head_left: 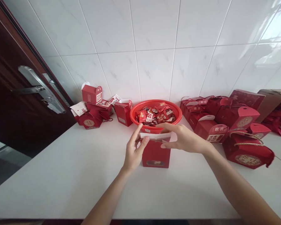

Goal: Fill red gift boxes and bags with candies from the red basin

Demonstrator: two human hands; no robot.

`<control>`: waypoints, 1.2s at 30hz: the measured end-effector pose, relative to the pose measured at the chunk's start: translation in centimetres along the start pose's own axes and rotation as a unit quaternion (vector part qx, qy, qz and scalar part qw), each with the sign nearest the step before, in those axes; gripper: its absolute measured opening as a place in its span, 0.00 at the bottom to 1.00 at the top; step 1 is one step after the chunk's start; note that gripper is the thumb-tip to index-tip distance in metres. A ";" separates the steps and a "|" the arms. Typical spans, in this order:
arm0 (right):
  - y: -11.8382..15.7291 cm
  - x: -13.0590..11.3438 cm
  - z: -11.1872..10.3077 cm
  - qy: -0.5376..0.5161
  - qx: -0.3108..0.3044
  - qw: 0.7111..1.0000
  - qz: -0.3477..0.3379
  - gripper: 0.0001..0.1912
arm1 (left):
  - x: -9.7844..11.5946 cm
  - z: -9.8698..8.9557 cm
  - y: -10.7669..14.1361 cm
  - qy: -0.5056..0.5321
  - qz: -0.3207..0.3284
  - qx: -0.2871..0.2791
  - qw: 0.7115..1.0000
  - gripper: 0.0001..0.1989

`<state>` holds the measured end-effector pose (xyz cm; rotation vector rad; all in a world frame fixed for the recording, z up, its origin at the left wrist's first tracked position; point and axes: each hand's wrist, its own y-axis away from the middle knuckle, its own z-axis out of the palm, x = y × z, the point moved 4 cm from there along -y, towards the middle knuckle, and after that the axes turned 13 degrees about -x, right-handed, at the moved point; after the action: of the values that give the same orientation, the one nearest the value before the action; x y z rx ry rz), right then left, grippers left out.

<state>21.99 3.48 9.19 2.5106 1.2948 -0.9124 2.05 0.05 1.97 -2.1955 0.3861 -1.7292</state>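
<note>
1. our left hand, half-curled, holds the red box.
2. our right hand arches half-open at its top; whether gripping, we cannot tell.
3. it stands before the red basket.

The red box stands upright on the table, top open, white-lined flap showing, window low on its front.

both hands @ red box top | basket w/ sweets bhd | more boxes L+R
</note>
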 end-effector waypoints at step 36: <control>0.5 3.4 6.5 -0.209 0.218 0.953 -0.012 0.17 | -0.2 -0.3 0.8 -0.046 0.047 -0.049 0.997 0.15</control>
<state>20.98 2.84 1.89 2.3862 1.0748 -1.7882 1.72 -0.58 1.55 -2.2761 0.5530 -1.5866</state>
